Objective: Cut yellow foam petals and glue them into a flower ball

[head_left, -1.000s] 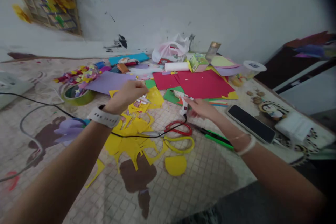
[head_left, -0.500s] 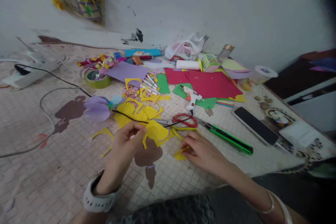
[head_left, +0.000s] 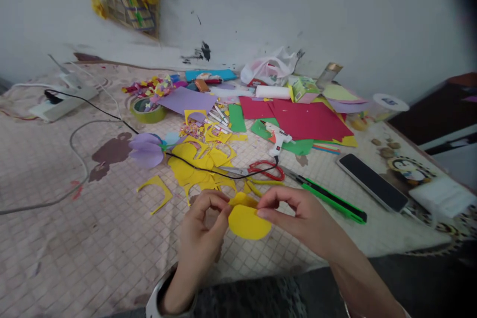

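Note:
Between my two hands is a yellow paper circle [head_left: 249, 223], with a second yellow piece [head_left: 242, 199] showing behind its upper edge. My left hand [head_left: 206, 223] pinches the paper at its left side. On the other side, my right hand [head_left: 294, 211] pinches the upper right edge. Whether the two pieces are joined or one folded sheet, I cannot tell. Just beyond lie yellow paper scraps [head_left: 194, 164], and red-handled scissors [head_left: 266, 170] with a black cord running across them. A yellow cut-out remnant [head_left: 161, 194] rests left of my left hand.
A green utility knife [head_left: 331, 198] and a phone [head_left: 372, 181] lie to the right. Farther back are a white glue gun [head_left: 278, 138], red paper sheets [head_left: 301, 118] and a roll of tape [head_left: 147, 110]. A purple paper flower [head_left: 147, 149] and a power strip [head_left: 65, 104] are left.
My hands have come together, bringing the yellow pieces they held apart up against each other. My right hand has lifted its piece from near the table. The view has shifted slightly left.

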Available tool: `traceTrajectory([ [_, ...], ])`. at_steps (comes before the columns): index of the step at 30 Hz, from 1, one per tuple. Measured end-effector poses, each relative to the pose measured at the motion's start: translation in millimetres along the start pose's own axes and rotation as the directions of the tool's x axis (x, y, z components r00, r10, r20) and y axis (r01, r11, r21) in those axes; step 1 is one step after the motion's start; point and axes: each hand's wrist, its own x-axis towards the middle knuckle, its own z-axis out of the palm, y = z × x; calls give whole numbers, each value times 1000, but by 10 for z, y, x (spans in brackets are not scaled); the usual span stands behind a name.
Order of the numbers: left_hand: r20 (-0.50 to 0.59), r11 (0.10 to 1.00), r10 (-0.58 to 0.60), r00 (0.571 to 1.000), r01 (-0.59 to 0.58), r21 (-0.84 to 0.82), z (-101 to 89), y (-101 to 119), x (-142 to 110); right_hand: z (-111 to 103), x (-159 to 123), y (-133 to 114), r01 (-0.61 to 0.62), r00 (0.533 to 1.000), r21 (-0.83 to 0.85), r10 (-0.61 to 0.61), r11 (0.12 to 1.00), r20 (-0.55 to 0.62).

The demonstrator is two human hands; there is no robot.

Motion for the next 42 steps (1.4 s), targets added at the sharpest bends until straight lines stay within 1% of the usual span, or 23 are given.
traceTrajectory([
  [2, -21, 1000, 15, 1000, -16, -3, 7, 38, -47, -16, -9, 9, 62, 997, -9, -63, 998, -45],
  [4, -49, 999, 39, 998, -39, -3, 14, 78, -84, -39, -35, 40, 106, 992, 15, -105, 994, -63],
  [7, -55, 998, 59, 997, -60, -28, 27, 136, -113, -61, -75, 100, 63, 998, 121, -61, 991, -20],
  [10, -19, 997, 47, 999, -48, -61, 35, 175, -115, -72, -86, 136, 10, 1000, 238, -15, 971, 20],
  [12, 5, 996, 37, 999, -36, -77, 36, 188, -113, -83, -78, 132, -5, 1000, 274, -4, 962, 29],
  [18, 57, 989, -2, 998, 11, -144, 45, 182, -126, -112, -34, 74, -44, 998, 260, 33, 965, 47],
  [26, 128, 956, -81, 989, 113, -271, 78, 135, -149, -110, -35, 84, -34, 999, 220, 26, 975, 36],
  [31, 140, 938, -147, 979, 183, -295, 88, 161, -173, -104, -56, 90, -26, 1000, 241, 22, 970, 19],
  [39, 154, 927, -159, 975, 201, -315, 86, 174, -205, -84, -87, 102, -28, 999, 234, 34, 972, -22],
  [42, 159, 915, -146, 976, 194, -353, 85, 161, -215, -80, -96, 95, -24, 999, 232, 32, 972, -29],
])
